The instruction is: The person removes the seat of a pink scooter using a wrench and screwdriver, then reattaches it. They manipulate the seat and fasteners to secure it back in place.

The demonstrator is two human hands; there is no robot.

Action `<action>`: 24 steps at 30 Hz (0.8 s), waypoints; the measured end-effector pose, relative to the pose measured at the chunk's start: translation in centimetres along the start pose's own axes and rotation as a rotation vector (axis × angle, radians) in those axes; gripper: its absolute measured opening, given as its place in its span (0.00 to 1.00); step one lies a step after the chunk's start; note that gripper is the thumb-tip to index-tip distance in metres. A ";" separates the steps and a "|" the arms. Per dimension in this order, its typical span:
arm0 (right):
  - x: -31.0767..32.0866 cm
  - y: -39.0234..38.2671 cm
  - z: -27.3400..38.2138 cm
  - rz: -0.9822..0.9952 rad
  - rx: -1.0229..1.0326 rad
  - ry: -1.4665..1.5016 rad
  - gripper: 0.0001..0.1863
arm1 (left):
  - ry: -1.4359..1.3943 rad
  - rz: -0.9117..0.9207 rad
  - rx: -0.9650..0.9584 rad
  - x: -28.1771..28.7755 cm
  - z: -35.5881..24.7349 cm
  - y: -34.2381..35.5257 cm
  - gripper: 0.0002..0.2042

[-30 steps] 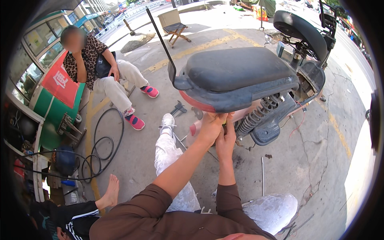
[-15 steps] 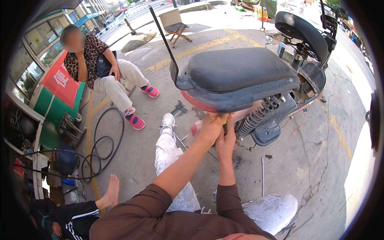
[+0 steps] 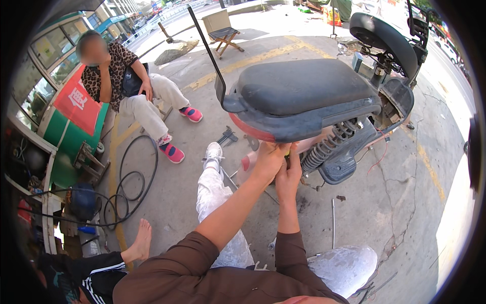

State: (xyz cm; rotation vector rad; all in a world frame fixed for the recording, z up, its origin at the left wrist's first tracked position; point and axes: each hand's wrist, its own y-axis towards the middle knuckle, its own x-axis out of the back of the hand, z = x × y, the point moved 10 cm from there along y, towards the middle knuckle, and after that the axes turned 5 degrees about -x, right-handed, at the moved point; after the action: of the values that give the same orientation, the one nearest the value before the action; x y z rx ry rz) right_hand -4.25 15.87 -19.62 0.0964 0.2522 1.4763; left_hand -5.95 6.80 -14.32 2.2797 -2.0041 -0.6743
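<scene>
An electric scooter with a black seat (image 3: pixel 304 86) stands in front of me, its rear end toward my hands. My left hand (image 3: pixel 269 158) is closed just under the red tail piece (image 3: pixel 250 127). Beside and slightly below it, my right hand (image 3: pixel 288 175) is closed too, its fingers pointing up. A small yellow-green thing (image 3: pixel 287 152) shows between the hands; its kind is mostly hidden by my fingers. To the right of my hands are the coil spring shock absorber (image 3: pixel 326 147) and a black footrest (image 3: pixel 340 168). Pale pink bodywork (image 3: pixel 248 164) shows to the left of my wrists.
A long metal rod (image 3: pixel 333 223) lies on the concrete to the right. Dark tools (image 3: pixel 228 136) lie beyond my shoe. A black hose (image 3: pixel 121 195) coils at left, near a seated person (image 3: pixel 121 66). Another person's bare foot (image 3: pixel 142 243) is at lower left; a folding chair (image 3: pixel 223 34) stands behind.
My right hand has shifted very slightly to the right, and both hands stay under the tail. At lower left, the other person's hand has moved down toward the picture's edge.
</scene>
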 end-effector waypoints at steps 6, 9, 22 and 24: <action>1.1 0.0 0.2 -0.115 0.039 0.025 0.20 | -0.117 0.060 0.006 -0.6 0.7 0.2 0.07; 1.8 -0.1 1.0 -0.198 0.056 -0.035 0.19 | -0.058 0.071 -0.040 -0.4 0.8 0.5 0.07; 1.7 1.2 0.2 -0.033 0.077 -0.028 0.21 | 0.372 0.022 -0.104 0.1 -1.5 0.2 0.11; 1.3 1.2 1.1 0.042 0.105 -0.007 0.21 | 0.318 0.016 -0.091 0.8 -0.5 0.3 0.11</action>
State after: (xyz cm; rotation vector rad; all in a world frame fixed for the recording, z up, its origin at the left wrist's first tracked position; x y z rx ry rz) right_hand -5.07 17.36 -18.47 0.1927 0.3234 1.5035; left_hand -6.05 5.86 -14.03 2.1551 -1.8045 -0.3640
